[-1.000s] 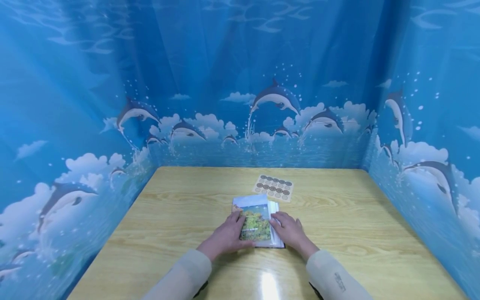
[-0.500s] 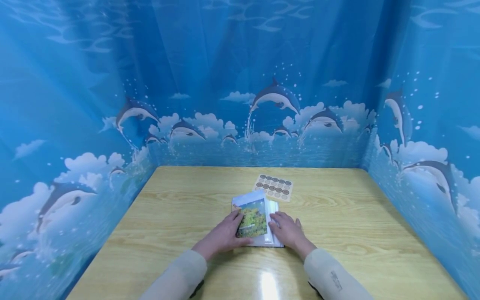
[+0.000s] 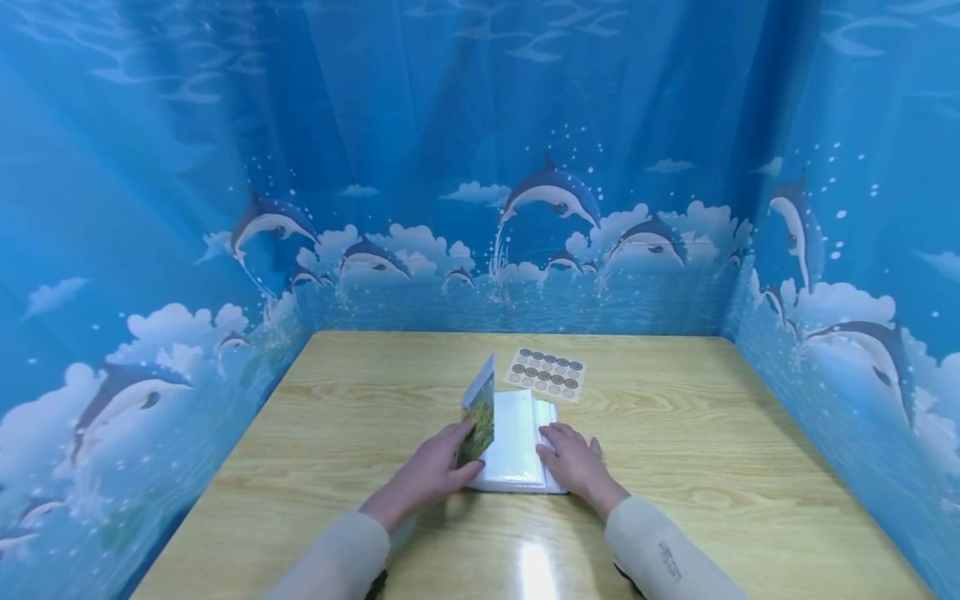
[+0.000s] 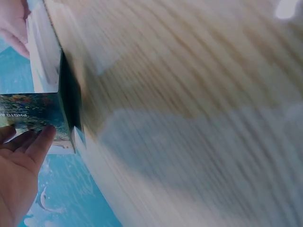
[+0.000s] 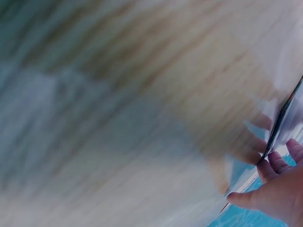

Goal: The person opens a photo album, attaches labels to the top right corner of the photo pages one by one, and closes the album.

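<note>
A photo album (image 3: 513, 437) lies on the wooden table, its white inner pages showing. My left hand (image 3: 423, 471) holds its front cover (image 3: 477, 421) raised steeply at the left side, fingers on the picture face and thumb by the near edge. In the left wrist view the cover (image 4: 33, 109) shows a garden picture and part of the word PHOTO. At the album's right edge, my right hand (image 3: 577, 461) grips the page stack with bent fingers. The right wrist view has those fingertips (image 5: 277, 161) along the dark edge, one finger sticking out sideways.
Behind the album lies a beige sheet (image 3: 546, 375) with rows of dark and pale discs. Blue dolphin-print curtains (image 3: 480, 250) close in the back and both sides of the wooden table (image 3: 360, 400).
My left hand has drawn back to the left, swinging the front cover up from flat to nearly upright and baring the white pages. My right hand has stayed at the right edge.
</note>
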`<state>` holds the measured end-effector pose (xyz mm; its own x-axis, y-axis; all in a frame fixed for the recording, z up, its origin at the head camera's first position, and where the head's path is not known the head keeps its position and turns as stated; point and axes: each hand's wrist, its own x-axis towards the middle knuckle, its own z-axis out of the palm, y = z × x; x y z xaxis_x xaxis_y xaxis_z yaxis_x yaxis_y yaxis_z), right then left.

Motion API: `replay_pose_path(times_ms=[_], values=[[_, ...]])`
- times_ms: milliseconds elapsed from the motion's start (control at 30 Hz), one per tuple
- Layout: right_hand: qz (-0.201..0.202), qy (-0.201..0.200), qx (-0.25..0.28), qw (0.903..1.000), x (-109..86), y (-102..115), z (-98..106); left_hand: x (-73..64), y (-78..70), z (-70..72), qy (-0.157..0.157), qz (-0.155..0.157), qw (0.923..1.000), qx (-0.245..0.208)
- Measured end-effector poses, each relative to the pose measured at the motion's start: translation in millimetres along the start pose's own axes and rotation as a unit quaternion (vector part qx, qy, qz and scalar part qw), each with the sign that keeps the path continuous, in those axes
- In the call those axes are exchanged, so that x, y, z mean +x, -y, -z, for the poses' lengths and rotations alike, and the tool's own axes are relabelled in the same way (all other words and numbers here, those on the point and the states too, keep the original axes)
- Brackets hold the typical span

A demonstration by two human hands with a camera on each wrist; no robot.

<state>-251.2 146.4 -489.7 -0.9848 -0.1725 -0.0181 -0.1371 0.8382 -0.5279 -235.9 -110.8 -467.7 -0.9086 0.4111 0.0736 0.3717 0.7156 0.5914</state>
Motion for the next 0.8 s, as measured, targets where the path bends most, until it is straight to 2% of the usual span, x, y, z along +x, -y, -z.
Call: replay_pose_path(times_ms=[133, 233, 333, 467, 567, 733, 800], values=[[-0.004, 0.001, 0.001, 1.0000, -0.4, 0.1, -0.3, -6.6, 2.8, 5.3, -0.032, 0.004, 0.9973, -0.067], [-0.002, 0.000, 0.002, 1.0000, -1.1, 0.0, -0.4, -11.3, 5.2, 10.7, -0.062, 0.014, 0.9908, -0.120], [0.001, -0.002, 0.002, 1.0000, -1.0, -0.3, -0.4, -16.2, 7.6, 18.1, -0.102, 0.028, 0.9789, -0.175], [0.009, -0.006, -0.002, 0.9999, -0.2, -1.6, -0.7, -24.0, 12.8, 29.2, -0.145, 0.060, 0.9624, -0.222], [0.009, -0.007, -0.001, 0.9999, 0.0, -2.5, -1.6, -28.5, 20.1, 37.1, -0.153, 0.087, 0.9527, -0.248], [0.007, -0.008, -0.002, 0.9999, -0.2, -2.7, -3.2, -32.9, 36.0, 49.2, -0.151, 0.133, 0.9308, -0.306], [0.008, -0.010, -0.005, 0.9999, -0.2, -2.8, -3.7, -34.5, 41.7, 53.1, -0.149, 0.147, 0.9280, -0.308]])
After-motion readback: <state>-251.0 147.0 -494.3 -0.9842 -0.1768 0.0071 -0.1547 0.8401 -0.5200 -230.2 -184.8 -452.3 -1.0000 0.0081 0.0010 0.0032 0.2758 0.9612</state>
